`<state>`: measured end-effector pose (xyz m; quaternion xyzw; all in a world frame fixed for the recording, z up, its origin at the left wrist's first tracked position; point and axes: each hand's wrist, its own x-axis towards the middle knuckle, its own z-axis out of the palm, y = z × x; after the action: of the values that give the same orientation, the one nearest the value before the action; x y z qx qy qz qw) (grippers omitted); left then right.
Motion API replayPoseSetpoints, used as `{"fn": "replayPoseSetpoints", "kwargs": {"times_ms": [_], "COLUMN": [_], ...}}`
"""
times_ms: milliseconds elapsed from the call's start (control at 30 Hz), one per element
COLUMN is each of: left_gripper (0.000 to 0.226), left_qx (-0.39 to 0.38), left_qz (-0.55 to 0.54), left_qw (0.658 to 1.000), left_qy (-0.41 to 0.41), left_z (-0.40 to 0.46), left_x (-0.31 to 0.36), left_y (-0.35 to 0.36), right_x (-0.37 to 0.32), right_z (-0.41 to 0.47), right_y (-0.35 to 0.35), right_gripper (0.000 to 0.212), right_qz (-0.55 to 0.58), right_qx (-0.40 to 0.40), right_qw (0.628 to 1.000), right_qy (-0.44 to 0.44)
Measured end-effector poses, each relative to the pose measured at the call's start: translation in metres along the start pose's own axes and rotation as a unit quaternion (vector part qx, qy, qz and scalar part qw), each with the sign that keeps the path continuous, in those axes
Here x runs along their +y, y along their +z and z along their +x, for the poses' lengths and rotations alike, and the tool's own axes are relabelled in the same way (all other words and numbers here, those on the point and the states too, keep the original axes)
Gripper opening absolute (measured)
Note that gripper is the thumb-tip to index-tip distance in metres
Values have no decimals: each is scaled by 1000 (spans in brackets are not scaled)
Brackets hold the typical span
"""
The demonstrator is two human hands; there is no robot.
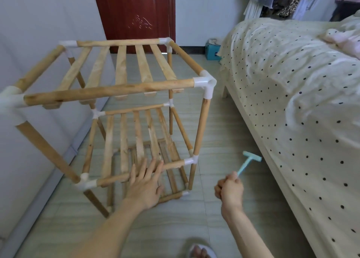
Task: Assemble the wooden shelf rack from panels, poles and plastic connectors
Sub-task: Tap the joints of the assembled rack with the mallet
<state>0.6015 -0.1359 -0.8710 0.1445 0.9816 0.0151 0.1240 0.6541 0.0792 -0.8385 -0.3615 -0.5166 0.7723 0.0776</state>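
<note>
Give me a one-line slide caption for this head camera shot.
Left hand open on the wooden rack's middle rail, right hand gripping a small blue hammer beside the bed.

Rack (109,91) was bare matt wood with glossy white plastic connectors (204,83); little hammer (248,162) at 4 o'clock looked like smooth light-blue plastic, floor (224,140) slightly shiny tile.

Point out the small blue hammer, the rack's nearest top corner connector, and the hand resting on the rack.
blue hammer (251,158), head view, on its head.
top corner connector (206,83), head view, on the white elbow.
left hand (145,183), head view, on the back of the hand.
</note>
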Motion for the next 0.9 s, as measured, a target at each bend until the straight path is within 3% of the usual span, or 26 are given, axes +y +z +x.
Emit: {"fn": "replayPoseSetpoints", "kwargs": {"times_ms": [67, 100, 167, 233, 333, 367, 467, 500, 600, 767, 867, 900], "left_gripper": [73, 73, 75, 75, 76, 76, 76, 76, 77, 75, 75, 75], "left_qx": [-6, -10, -25, -39, -46, -50, -67, -67, -63, -70, -65, -66], "left_qz": [0, -2, -4, -3, -9, -10, -17, -19, -22, -30, -29, -29], "left_qw": [1000, 1000, 1000, 999, 999, 999, 998, 998, 998, 997, 997, 997], "left_qy": [-3, -3, -5, -8, -12, -10, -4, -4, -3, -4, -4, -3], "left_z": [2, 2, 3, 3, 3, 4, 4, 4, 4, 6, 6, 6], "left_x": [1, 1, 1, 1, 2, 2, 0, 0, -1, -1, -1, -1], "left_y": [-2, -3, -6, -8, -11, -12, -15, -15, -14, -15, -14, -14], "right_x": [16, 16, 6, 7, 20, 17, -1, 0, 17, 8, 25, 26], "right_z": [-2, 1, 3, 3, -6, -5, 4, 4, -3, 5, -7, -9], "right_y": [6, 7, 7, 8, 14, 13, 11, 10, 11, 2, 7, 6], "right_gripper": [37, 37, 37, 36, 37, 37, 35, 36, 39, 41, 47, 45], "right_qz": [-79, -68, 8, 16, -66, -46, 86, 93, 14, 262, 215, 225], "right_qx": [-116, -127, -66, -34, -132, -128, -2, 5, -131, -40, -169, -178], "right_qw": [988, 987, 997, 999, 986, 988, 996, 996, 987, 962, 944, 938], "right_qy": [64, 71, 42, 17, 75, 76, 20, 12, 91, 73, 187, 196]}}
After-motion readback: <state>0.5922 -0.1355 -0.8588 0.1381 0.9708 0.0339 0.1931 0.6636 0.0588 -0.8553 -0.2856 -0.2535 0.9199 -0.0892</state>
